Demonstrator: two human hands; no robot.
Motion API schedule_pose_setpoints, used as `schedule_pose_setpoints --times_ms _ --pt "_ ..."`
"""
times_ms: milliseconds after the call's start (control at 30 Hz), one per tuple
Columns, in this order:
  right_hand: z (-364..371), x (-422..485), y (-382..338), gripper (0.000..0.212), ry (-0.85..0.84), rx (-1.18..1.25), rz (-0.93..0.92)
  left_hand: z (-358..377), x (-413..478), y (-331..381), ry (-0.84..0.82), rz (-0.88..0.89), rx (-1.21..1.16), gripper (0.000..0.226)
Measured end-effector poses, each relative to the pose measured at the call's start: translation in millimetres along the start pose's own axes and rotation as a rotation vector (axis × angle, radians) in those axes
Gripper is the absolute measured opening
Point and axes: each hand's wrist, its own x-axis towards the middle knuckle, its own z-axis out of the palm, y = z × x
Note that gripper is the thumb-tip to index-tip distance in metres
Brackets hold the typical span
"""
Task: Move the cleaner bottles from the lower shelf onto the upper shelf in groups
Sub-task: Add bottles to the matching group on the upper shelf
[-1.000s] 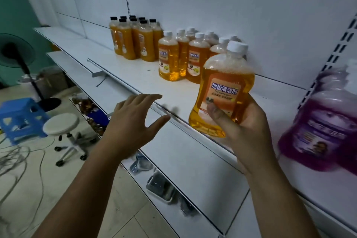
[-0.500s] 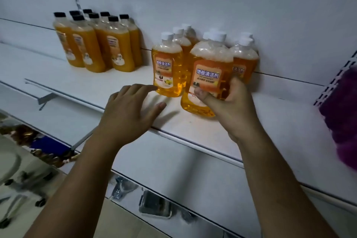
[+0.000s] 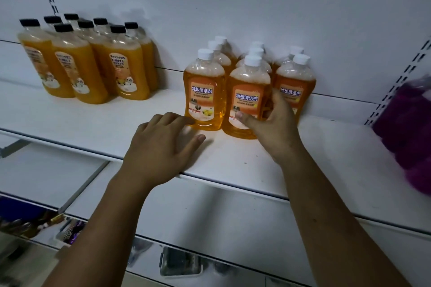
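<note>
I am gripping a floor cleaner bottle (image 3: 247, 93) in my right hand (image 3: 276, 128), my left hand (image 3: 161, 147) lying spread beside it; shoving could topple the white-capped bottles (image 3: 294, 81) behind it.

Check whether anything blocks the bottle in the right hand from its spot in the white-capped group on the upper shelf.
Nothing visible does. The held bottle, gripped by the right hand, is already at the front of the middle row on the upper shelf.
</note>
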Motion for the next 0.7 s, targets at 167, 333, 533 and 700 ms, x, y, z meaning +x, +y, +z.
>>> schedule_pose_setpoints --times_ms 167,333,533,700 --pt "3.2 -0.4 1.6 0.076 0.047 -0.081 -0.008 1.5 -3.6 -0.4 -0.013 -0.010 0.037 0.076" --pt "2.7 -0.2 4.8 0.084 0.107 -0.136 -0.027 4.0 -4.4 -2.0 -0.003 0.018 0.061 0.072" --pt "4.6 1.3 7.5 0.090 0.156 -0.205 -0.051 2.1 -5.1 -1.9 -0.010 0.021 0.066 0.073" --pt "4.0 -2.8 5.7 0.092 0.152 -0.180 -0.049 0.5 -7.4 1.1 0.000 0.005 0.041 0.071"
